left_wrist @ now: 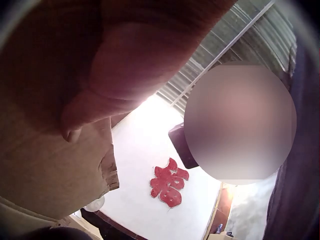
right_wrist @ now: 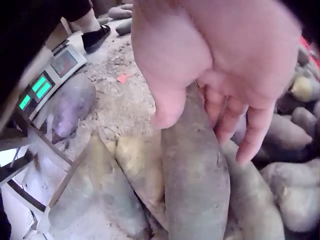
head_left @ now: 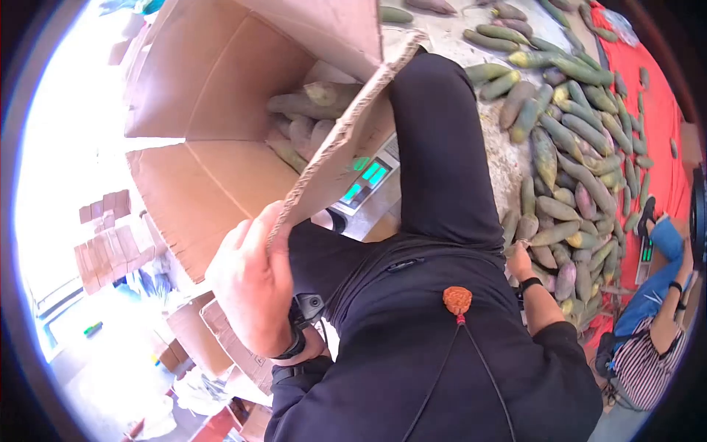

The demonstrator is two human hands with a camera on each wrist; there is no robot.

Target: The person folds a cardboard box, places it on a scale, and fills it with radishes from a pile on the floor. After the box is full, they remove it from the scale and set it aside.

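Note:
An open cardboard box (head_left: 221, 173) holding several long radishes (head_left: 300, 132) is at the upper left of the head view. My left hand (head_left: 254, 283) grips the edge of its near flap; in the left wrist view the hand (left_wrist: 145, 55) lies over brown cardboard (left_wrist: 55, 170). My right hand (head_left: 520, 264) is at the near left edge of a pile of green-purple radishes (head_left: 582, 169). In the right wrist view, the thumb and fingers of this hand (right_wrist: 220, 55) hold the end of one thick radish (right_wrist: 195, 175) from both sides, with other radishes around it.
A scale with a lit green display (head_left: 364, 180) is beside the box, near my leg. Flattened cardboard (head_left: 114, 254) lies at the left. Beyond the pile are a red sheet (head_left: 666, 110) and another person in a striped top (head_left: 648, 368), at the right edge.

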